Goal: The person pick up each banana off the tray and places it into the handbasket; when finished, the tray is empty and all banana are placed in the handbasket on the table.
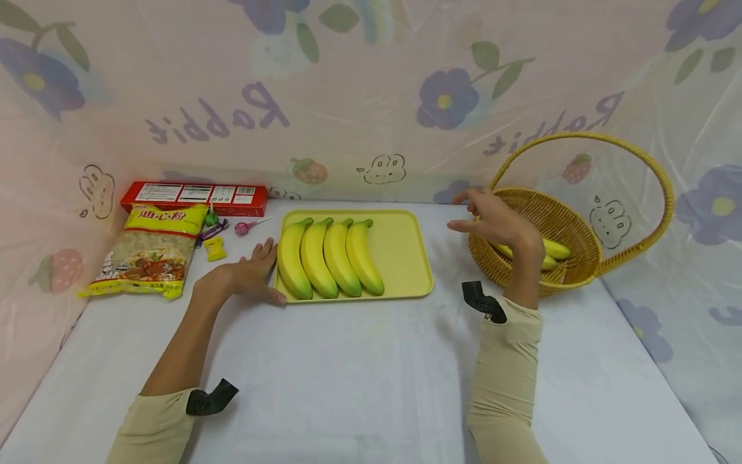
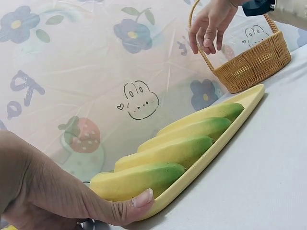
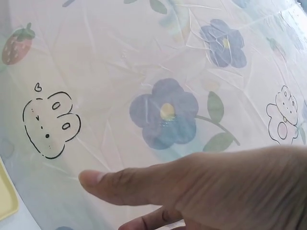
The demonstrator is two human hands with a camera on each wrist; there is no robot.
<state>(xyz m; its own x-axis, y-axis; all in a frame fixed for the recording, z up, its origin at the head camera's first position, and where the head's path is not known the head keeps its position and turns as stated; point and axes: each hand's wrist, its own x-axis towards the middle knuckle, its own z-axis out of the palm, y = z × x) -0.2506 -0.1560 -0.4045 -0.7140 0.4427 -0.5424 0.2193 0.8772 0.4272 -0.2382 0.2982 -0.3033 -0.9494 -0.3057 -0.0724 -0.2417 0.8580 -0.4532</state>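
- At the near side of the white-covered desk (image 1: pixel 359 380), two beige fabric sleeves (image 1: pixel 504 374) end behind small black wrist cameras (image 1: pixel 211 398), angled inward, presumably to watch each hand.
- Against the left rim of a pale-yellow, round-cornered tray (image 1: pixel 402 258), the left hand (image 1: pixel 246 274) lies spread, thumb at the near corner and fingers along the side; it grips nothing, and this contact probably serves to steady the tray.
- On the tray's left part, four yellow bananas with green tips (image 1: pixel 339 261) lie side by side, stems pointing away from the person; their matching curves let them nest in a neat row.
- Above the near-left side of a tan woven basket with a tall hoop handle (image 1: pixel 556 212), the right hand (image 1: pixel 493 219) hangs with its thumb well apart from loosely bent fingers, holding nothing.
- Inside that basket, more yellow bananas (image 1: pixel 553 250) rest low, contained by its wall; the forearm hides some, so their number is unclear.
- Left of the tray, a yellow-and-clear plastic food bag (image 1: pixel 156 248) lies flat beside small bright wrapped sweets (image 1: pixel 215 249), apparently set aside.
- Behind the bag, a long red cardboard box (image 1: pixel 194 196) lies along the flower-printed backdrop (image 1: pixel 348 84).
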